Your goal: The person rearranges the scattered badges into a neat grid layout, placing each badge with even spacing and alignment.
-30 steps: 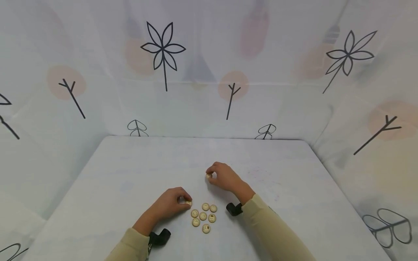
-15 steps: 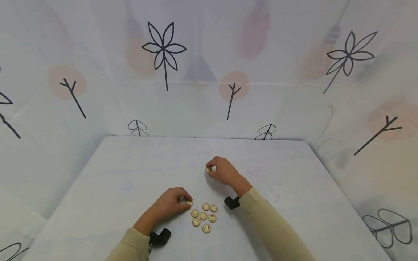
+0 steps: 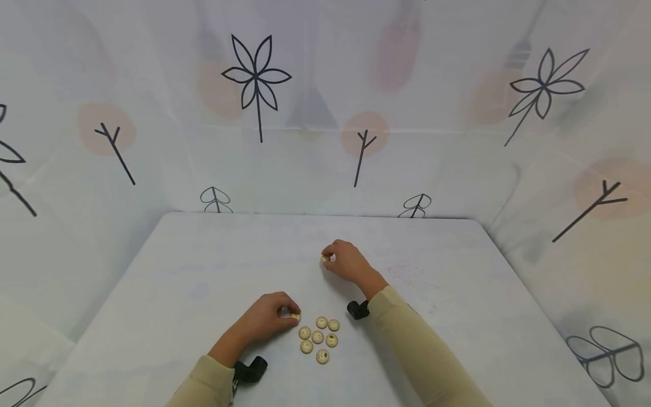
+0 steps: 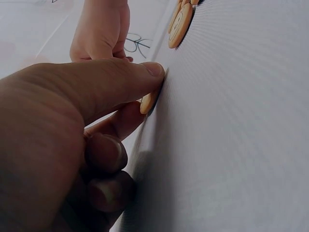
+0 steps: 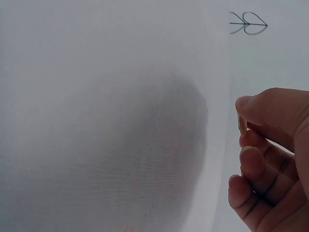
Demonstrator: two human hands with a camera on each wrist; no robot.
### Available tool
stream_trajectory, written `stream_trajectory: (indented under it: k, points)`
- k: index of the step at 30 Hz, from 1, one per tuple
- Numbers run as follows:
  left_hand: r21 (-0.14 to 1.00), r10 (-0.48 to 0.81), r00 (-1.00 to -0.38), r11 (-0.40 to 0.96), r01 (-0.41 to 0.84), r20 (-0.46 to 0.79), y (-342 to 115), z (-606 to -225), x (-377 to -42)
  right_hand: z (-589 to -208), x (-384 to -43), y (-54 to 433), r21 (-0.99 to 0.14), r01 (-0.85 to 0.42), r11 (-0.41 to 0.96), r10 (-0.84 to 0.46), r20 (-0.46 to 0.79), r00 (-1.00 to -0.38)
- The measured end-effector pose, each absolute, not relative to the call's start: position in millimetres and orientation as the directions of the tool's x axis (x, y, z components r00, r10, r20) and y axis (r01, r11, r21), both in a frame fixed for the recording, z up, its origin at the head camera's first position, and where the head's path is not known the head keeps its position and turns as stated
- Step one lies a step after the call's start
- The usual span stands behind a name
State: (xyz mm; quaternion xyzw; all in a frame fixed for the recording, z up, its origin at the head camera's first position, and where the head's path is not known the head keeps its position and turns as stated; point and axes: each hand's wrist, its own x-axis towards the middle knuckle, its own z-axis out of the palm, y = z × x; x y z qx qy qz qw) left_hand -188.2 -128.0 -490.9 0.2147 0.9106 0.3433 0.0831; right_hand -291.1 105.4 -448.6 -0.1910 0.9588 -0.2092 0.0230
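Left of a loose cluster of round wooden buttons [image 3: 317, 337], my left hand [image 3: 267, 316] pinches one button [image 4: 148, 102] by its edge between thumb and forefinger, low against the table. Farther back, my right hand [image 3: 348, 263] holds another wooden button [image 5: 243, 124] between thumb and fingertips. The right wrist view shows that button edge-on and raised off the table, with the hand's shadow apart from it. Several buttons in the cluster lie flat, some touching or nearly so; a couple have a dark spot. The fingers partly cover both held buttons.
The white table [image 3: 213, 249] reaches back to a hanging cloth [image 3: 305, 164] printed with flowers and twigs. Cloth also hangs along both sides. A black wrist camera [image 3: 250, 370] sits at the left sleeve and another black camera [image 3: 358, 310] at the right.
My right hand has moved away from me, toward the back of the table, carrying its button. The left hand and the cluster stay where they were.
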Motion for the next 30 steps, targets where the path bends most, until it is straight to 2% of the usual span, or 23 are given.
stream_trajectory:
  k: [30]
  points:
    - [0.668, 0.446, -0.895, 0.669, 0.327, -0.007, -128.5, -492.2, -189.3, -463.2, -317.0, 121.1, -0.423, -0.184, 0.887, -0.234, -0.067, -0.970]
